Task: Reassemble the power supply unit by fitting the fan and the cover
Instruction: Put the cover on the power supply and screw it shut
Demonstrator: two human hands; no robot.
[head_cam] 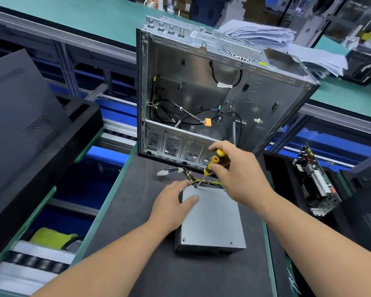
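Dark bench [150,211] mat carries power supply unit [210,219], cover [208,213] seated. Left hand [171,202] presses cover flat for alignment; right hand [238,174] grip holds screwdriver [211,166], tip on far-left corner screw.

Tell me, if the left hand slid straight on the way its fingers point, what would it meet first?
Probably the screwdriver tip at the cover's far corner, then the wire bundle just beyond; depth is uncertain.

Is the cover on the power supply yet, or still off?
On. The grey cover closes the power supply's top; the right hand sets a screwdriver tip at its far-left corner, the left hand steadying it.
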